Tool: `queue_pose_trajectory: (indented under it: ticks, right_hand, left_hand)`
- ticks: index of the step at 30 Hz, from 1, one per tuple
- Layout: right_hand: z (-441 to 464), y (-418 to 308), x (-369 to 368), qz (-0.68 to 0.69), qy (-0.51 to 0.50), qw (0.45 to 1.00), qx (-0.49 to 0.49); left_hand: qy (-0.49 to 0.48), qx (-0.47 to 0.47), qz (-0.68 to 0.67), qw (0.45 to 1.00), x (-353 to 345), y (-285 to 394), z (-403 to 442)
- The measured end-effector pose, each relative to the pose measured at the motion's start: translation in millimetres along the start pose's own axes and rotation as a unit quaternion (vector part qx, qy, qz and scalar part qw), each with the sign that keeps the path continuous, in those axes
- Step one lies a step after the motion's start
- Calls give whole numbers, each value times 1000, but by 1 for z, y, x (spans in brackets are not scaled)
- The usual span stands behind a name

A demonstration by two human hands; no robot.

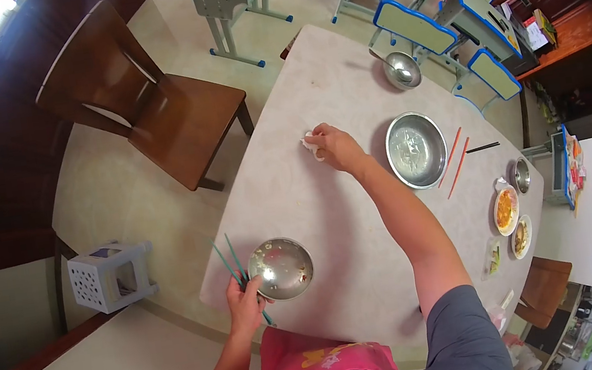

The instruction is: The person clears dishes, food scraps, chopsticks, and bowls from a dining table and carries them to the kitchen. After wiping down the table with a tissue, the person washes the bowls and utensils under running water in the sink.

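Observation:
My left hand [245,305] grips the rim of a metal bowl [281,269] with food bits inside, above the near left edge of the table. A pair of green chopsticks [231,258] is held in the same hand, beside the bowl. Out over the tabletop [331,218], my right hand [335,147] has its fingers closed around a crumpled white tissue [313,143] pressed to the surface. To the right of that hand stands a large steel basin [417,150], with what looks like a little liquid or residue at its bottom.
Red chopsticks [453,163] and a dark chopstick [483,147] lie right of the basin. A bowl with a spoon [403,71] stands at the far end. Food plates [506,211] and a small metal bowl [521,175] line the right edge. A wooden chair [158,121] stands left.

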State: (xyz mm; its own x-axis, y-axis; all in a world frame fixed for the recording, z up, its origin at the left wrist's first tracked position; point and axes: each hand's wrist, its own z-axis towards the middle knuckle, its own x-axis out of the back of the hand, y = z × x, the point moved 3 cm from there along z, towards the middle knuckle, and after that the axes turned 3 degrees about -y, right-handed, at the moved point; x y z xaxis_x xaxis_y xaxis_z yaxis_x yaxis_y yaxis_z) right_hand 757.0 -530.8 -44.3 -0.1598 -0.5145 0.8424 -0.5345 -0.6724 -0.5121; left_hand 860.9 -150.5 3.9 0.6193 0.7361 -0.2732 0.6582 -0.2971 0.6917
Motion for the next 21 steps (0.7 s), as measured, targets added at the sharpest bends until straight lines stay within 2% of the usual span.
queue_pose_trajectory:
  ticks: [4, 7, 10, 12, 14, 16, 18, 21]
  right_hand:
    - [-5, -2, -14, -28, 83, 996, -15]
    - [3, -3, -25, -12, 143, 990, 9]
    - [24, 13, -3, 189, 107, 970, -112]
    - [44, 43, 19, 296, 210, 921, -143]
    - [66, 88, 38, 266, 265, 915, -148]
    - [74, 105, 59, 156, 271, 931, -189]
    - [86, 113, 62, 157, 251, 932, -209]
    - [111, 108, 60, 135, 209, 951, -184]
  left_hand:
    - [-1, -3, 6, 1000, -3, -2, 7]
    - [4, 7, -1, 1000, -8, 0, 9]
    - [13, 17, -17, 1000, -11, 4, 12]
    - [23, 7, -42, 999, -10, 5, 11]
    - [11, 13, -20, 1000, 3, 3, 15]
    - [31, 14, -12, 999, 16, -2, 14]
    - [74, 4, -24, 997, 21, -7, 15]
    - [52, 16, -19, 998, 37, -10, 16]
